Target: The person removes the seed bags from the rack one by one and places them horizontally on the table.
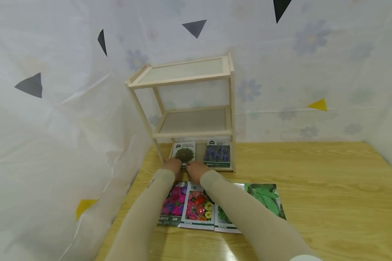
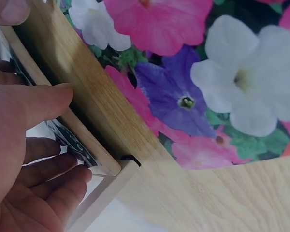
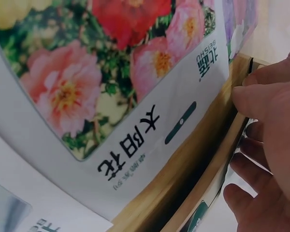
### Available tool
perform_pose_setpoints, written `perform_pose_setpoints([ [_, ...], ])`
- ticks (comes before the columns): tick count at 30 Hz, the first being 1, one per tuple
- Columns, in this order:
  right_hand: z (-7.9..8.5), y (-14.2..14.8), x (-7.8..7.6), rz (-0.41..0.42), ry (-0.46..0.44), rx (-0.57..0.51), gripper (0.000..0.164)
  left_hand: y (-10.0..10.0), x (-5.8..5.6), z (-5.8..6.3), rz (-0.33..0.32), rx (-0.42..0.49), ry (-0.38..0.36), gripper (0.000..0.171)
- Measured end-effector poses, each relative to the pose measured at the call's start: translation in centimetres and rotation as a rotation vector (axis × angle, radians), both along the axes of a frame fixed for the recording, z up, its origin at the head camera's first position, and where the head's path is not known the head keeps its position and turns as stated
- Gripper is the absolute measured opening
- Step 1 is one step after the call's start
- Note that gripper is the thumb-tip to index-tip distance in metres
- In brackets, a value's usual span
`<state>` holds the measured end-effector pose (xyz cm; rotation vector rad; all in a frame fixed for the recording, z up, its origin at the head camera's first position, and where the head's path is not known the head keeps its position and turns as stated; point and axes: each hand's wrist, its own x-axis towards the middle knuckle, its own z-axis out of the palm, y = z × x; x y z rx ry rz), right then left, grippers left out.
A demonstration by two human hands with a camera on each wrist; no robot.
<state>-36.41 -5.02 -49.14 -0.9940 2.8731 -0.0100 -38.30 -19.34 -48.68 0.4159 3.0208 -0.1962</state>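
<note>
On the bottom shelf of a small wooden rack point(image 1: 196, 134), a seed packet with a spiky green plant point(image 1: 184, 154) leans back behind the front rail. My left hand point(image 1: 173, 165) is at its lower left corner; the thumb lies by the rail point(image 2: 89, 130) and loosely bent fingers touch the packet's dark lower strip point(image 2: 70, 142). At its lower right is my right hand point(image 1: 196, 171), with thumb and forefinger close together at the rail point(image 3: 217, 176) and the other fingers loose behind it. A packet with purple-blue flowers point(image 1: 217, 154) leans to the right on that shelf.
In front of the rack lie a petunia packet point(image 1: 174, 203), a packet of red and yellow flowers point(image 1: 199, 206), a partly covered leafy packet point(image 1: 223, 217) and a green leaf packet point(image 1: 266, 197). All rest on the wooden table point(image 1: 320, 181). Plastic sheeting point(image 1: 68, 127) hangs at the left.
</note>
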Motion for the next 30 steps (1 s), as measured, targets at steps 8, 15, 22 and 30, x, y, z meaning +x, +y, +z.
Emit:
perform_pose_setpoints([
  [8, 0.3, 0.6, 0.3, -0.019, 0.026, -0.011, 0.049, 0.1, 0.6, 0.8, -0.061, -0.008, 0.031, 0.015],
  [15, 0.1, 0.9, 0.9, -0.035, -0.014, -0.051, 0.047, 0.2, 1.5, 0.9, -0.036, -0.023, 0.013, 0.029],
  [22, -0.3, 1.3, 0.8, -0.076, -0.022, -0.097, 0.05, 0.3, 2.2, 1.1, -0.039, -0.046, 0.014, 0.041],
  [30, -0.8, 1.7, 0.8, -0.124, 0.037, -0.086, 0.054, -0.1, 2.4, 1.1, -0.026, 0.01, -0.013, 0.051],
])
